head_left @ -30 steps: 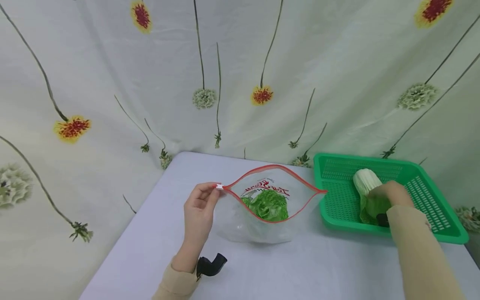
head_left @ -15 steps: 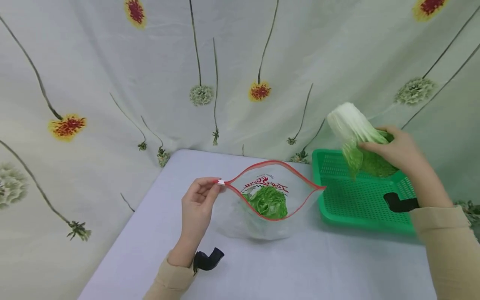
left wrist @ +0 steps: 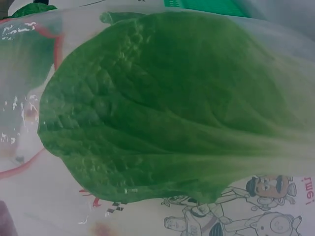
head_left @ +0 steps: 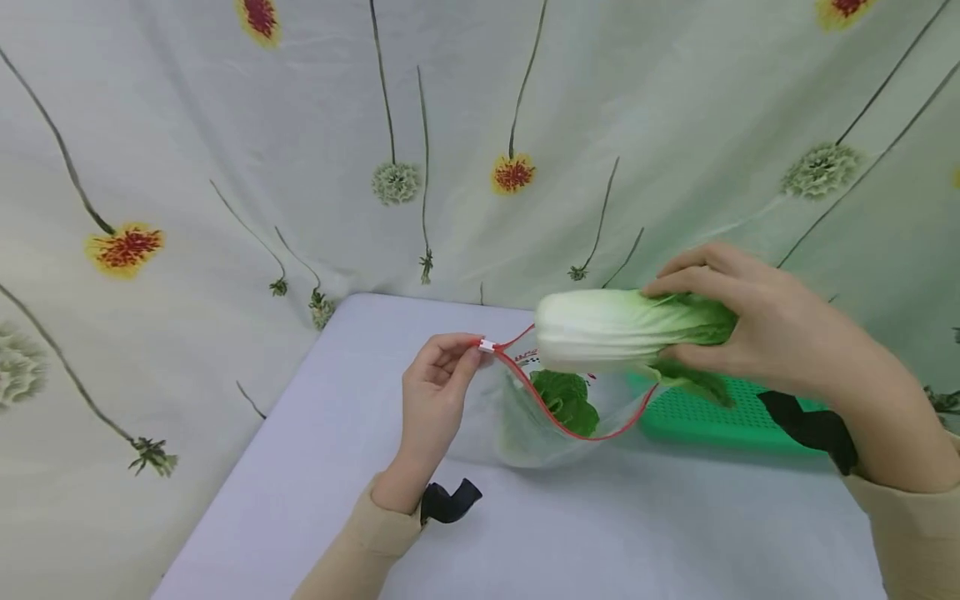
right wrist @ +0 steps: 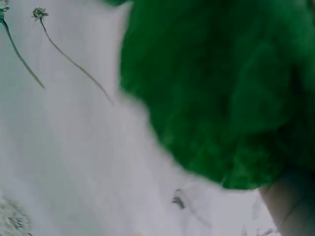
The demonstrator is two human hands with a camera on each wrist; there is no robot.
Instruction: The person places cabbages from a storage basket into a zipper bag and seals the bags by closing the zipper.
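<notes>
My left hand (head_left: 438, 383) pinches the white slider at the left corner of a clear zip bag (head_left: 525, 433) with a red rim. The bag's mouth gapes, and a green leafy vegetable (head_left: 566, 400) lies inside; the left wrist view shows a broad leaf (left wrist: 157, 108) through the plastic. Above the mouth, my right hand (head_left: 757, 317) grips a napa cabbage (head_left: 600, 329) by its leafy end. The cabbage lies nearly level, white base to the left, and hides the bag's back rim. Blurred cabbage leaves (right wrist: 206, 98) fill much of the right wrist view.
Behind my right hand, a green plastic basket (head_left: 727, 417) stands at the right of the table, partly hidden. A white cloth covers the table (head_left: 360, 367). A flower-printed curtain (head_left: 450, 108) hangs close behind the table's back edge.
My right hand has lifted the napa cabbage out of the basket and carried it left over the bag. My left hand has shifted right with the slider, and the bag's mouth has changed shape.
</notes>
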